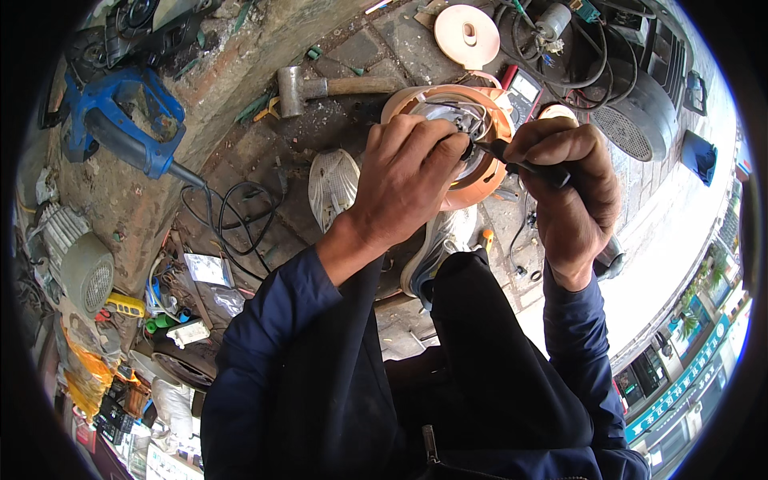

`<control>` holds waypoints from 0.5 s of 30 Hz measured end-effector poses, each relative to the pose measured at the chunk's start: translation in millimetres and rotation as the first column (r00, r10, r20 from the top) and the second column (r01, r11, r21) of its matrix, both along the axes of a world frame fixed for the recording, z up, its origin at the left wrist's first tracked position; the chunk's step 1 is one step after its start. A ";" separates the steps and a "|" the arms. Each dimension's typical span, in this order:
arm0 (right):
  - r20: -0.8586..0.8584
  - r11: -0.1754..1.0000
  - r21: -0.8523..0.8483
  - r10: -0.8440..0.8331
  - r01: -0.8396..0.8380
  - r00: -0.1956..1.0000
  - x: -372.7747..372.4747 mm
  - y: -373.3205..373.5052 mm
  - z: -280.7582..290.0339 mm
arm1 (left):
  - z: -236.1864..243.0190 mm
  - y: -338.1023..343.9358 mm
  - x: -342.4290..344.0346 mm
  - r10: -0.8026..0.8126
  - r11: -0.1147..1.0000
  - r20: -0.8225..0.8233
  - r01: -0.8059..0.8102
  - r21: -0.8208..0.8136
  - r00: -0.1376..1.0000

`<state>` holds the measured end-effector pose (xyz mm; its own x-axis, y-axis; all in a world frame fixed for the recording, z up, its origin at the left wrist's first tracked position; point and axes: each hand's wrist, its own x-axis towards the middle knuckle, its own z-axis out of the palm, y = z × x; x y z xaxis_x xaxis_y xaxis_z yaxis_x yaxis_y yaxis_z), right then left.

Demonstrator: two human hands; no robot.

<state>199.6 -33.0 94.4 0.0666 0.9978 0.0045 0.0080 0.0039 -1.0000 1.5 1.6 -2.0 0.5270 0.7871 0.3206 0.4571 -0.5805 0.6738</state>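
An orange round housing (486, 186) with a metal inner part and wires lies in front of me between my shoes. My left hand (404, 176) is curled over its centre, its thumb and index finger pressed on a small dark part I cannot make out. My right hand (572, 192) is closed on a dark-handled tool (552, 172), like a screwdriver, whose tip reaches into the housing beside my left thumb.
A mallet (352, 86), a pale orange lid (466, 36), a meter (522, 96) and coiled cables surround the housing. A blue power tool (128, 120) lies at upper left, a motor (76, 264) at left, another (632, 128) at right, with scattered small parts at lower left.
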 end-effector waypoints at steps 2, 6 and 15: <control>0.029 1.000 -0.006 0.002 -0.002 1.000 -0.4 -0.1 -0.8 | -0.5 0.5 0.2 -0.001 1.000 0.013 0.001 -0.003 1.000; -0.012 1.000 -0.008 -0.004 0.004 1.000 -0.3 -1.5 1.1 | 0.2 0.0 -0.2 0.000 1.000 -0.003 0.000 -0.001 1.000; -0.021 1.000 -0.009 -0.005 0.005 1.000 0.2 -0.6 1.2 | -0.3 -0.3 -0.3 0.001 1.000 -0.004 -0.001 -0.001 1.000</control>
